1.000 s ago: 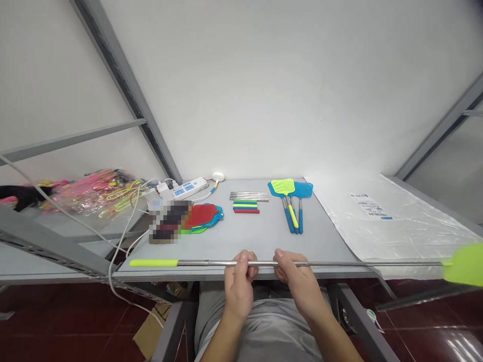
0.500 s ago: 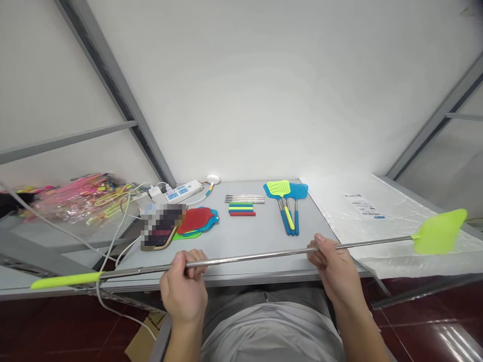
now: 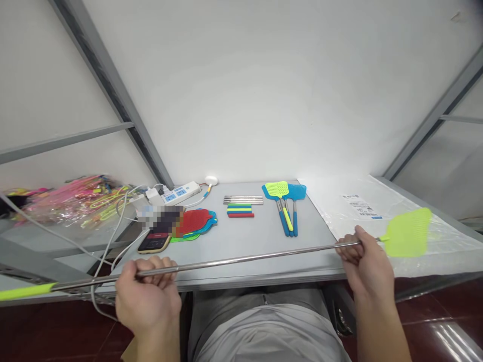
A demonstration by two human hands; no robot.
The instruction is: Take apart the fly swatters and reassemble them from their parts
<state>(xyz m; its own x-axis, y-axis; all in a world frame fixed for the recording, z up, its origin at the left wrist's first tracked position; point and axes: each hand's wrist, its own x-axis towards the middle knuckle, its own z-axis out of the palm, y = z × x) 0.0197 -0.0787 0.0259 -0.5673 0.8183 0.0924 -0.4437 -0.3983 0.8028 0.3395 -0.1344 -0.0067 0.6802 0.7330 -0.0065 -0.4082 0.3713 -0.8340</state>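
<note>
A yellow-green telescopic fly swatter (image 3: 245,259) stretches across the front of the table with its metal rod drawn out long. My left hand (image 3: 149,299) is closed around the rod, a short way from the handle, which runs out of view at the left edge. Close to the perforated swatter head, my right hand (image 3: 372,266) grips the thin end of the rod. Beyond it lie assembled swatters (image 3: 290,206) with blue and yellow-green parts, loose metal rods (image 3: 243,200), coloured handles (image 3: 240,210) and a pile of loose swatter heads (image 3: 196,221).
A phone (image 3: 156,241) lies at the left of the grey table (image 3: 226,241), with a power strip (image 3: 184,192) and white cables behind it. Bagged colourful items (image 3: 83,198) sit further left. White plastic packaging (image 3: 324,196) with a label covers the right side.
Both hands have moved apart along the rod, the left hand leftward and the right hand toward the swatter head. The swatter has shifted left, its handle now partly out of view.
</note>
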